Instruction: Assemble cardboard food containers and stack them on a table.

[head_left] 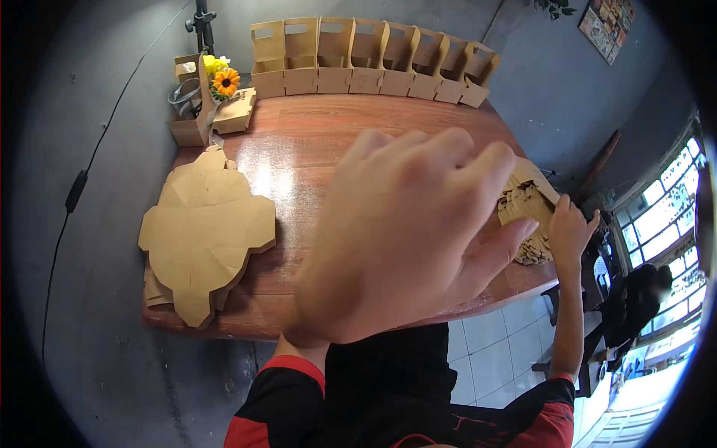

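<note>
My left hand [407, 224] is raised close to the camera, large and slightly blurred. Its fingers bend away from view, the thumb stands apart, and nothing shows in it. Over at the table's right edge, my right hand [571, 228] has its fingertips on the edge of a flat cardboard piece [529, 173] at the top of a stack of cut cardboard [534, 243]. The raised left hand partly hides this stack. On the left of the table lies a pile of flat, cross-shaped cardboard blanks [209, 224] with crease lines.
Several folded cardboard boxes with handle cut-outs [336, 78] stand along the back of the reddish wooden table [299, 119]. At the back left are a cardboard carrier [193, 131], an orange flower [225, 81] and a small closed box [235, 112]. A barred window [665, 209] is at right.
</note>
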`<action>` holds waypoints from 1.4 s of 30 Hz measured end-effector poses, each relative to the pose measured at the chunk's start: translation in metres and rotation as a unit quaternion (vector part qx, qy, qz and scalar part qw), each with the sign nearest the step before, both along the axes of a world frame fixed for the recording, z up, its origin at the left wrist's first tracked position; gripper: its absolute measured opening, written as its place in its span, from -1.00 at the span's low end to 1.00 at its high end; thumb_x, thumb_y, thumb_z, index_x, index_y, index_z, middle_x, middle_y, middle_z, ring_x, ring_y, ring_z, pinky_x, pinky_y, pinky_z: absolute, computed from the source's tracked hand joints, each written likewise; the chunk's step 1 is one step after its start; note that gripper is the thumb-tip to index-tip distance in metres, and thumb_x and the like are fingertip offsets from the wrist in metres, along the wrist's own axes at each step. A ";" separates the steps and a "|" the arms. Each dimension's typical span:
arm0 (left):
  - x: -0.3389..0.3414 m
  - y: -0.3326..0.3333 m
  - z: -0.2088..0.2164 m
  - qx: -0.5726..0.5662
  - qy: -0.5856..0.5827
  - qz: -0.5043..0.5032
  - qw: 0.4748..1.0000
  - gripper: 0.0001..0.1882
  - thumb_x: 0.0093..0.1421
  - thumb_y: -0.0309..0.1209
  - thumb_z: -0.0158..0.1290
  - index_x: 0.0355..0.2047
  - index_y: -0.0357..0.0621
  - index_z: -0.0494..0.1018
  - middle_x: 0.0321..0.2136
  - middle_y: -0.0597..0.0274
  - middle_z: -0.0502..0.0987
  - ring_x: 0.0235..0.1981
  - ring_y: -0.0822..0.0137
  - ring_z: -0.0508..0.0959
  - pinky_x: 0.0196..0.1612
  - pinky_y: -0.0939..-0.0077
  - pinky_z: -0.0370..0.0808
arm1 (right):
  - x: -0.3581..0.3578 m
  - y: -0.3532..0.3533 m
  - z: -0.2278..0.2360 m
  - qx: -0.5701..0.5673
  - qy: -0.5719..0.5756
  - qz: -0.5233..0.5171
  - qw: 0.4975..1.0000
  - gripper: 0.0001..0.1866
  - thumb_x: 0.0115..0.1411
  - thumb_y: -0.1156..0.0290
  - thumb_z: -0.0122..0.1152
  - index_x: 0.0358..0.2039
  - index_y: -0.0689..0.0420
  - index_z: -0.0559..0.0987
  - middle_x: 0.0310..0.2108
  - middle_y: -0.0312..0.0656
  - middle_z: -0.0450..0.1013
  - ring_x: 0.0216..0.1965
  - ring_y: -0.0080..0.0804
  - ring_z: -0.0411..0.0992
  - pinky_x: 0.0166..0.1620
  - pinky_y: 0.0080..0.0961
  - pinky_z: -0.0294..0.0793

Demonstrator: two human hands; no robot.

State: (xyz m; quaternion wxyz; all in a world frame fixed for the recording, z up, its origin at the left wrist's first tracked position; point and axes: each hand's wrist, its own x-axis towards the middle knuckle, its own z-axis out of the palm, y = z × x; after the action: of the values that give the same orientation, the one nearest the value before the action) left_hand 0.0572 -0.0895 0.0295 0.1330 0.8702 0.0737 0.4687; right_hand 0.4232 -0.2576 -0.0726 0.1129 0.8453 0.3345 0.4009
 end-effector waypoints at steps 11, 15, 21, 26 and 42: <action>-0.034 -0.027 0.009 0.030 0.201 -0.014 0.979 -0.40 0.11 -0.01 0.32 0.01 -0.17 0.52 -0.20 0.12 0.62 -0.26 0.10 0.65 -0.20 0.24 0.50 | 0.168 0.006 0.082 0.236 -0.096 -0.021 0.967 -0.78 0.31 0.35 0.10 -0.07 -0.13 0.60 -0.31 -0.20 0.66 -0.24 -0.16 0.65 0.29 -0.01 0.27; -0.033 -0.032 0.009 0.034 0.205 -0.080 0.975 -0.34 0.13 0.02 0.30 0.09 -0.16 0.49 -0.20 0.12 0.62 -0.23 0.13 0.66 -0.19 0.28 0.50 | 0.171 0.017 0.125 0.433 -0.036 0.050 0.899 -0.76 0.31 0.30 0.14 -0.08 -0.12 0.69 -0.24 -0.15 0.68 -0.17 -0.12 0.65 0.14 -0.12 0.48; -0.008 -0.014 0.000 -0.018 0.241 0.069 0.968 -0.26 0.17 0.01 0.28 0.22 -0.19 0.40 -0.05 0.00 0.61 -0.04 -0.03 0.62 -0.01 0.09 0.50 | 0.096 0.068 0.144 0.531 0.097 0.269 0.798 -0.78 0.27 0.36 0.23 -0.12 0.02 0.74 -0.24 -0.19 0.69 -0.19 -0.38 0.66 -0.08 -0.41 0.60; -0.004 0.003 -0.005 -0.013 0.193 0.173 0.966 -0.13 0.14 0.03 0.29 0.35 -0.10 0.27 0.21 -0.10 0.45 0.22 -0.10 0.46 0.17 0.01 0.43 | 0.009 0.129 0.129 0.548 0.249 0.431 0.672 -0.82 0.29 0.44 0.25 -0.16 0.16 0.73 -0.31 -0.26 0.67 -0.25 -0.56 0.60 -0.13 -0.55 0.56; -0.030 0.042 -0.001 -0.190 -0.115 0.249 0.943 -0.05 0.24 -0.17 0.21 0.49 -0.02 -0.10 0.07 -0.35 0.52 0.05 -0.15 0.59 0.01 0.15 0.59 | -0.100 0.193 0.093 0.576 0.415 0.566 0.419 -0.86 0.37 0.49 0.24 -0.14 0.26 0.65 -0.22 -0.19 0.64 -0.16 -0.60 0.55 -0.09 -0.68 0.50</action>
State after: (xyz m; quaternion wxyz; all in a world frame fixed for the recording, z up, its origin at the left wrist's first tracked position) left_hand 0.0276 -0.0472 0.0282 0.1823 0.7226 0.3597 0.5614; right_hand 0.3237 -0.0650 0.0199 -0.8051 0.3962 0.4351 0.0741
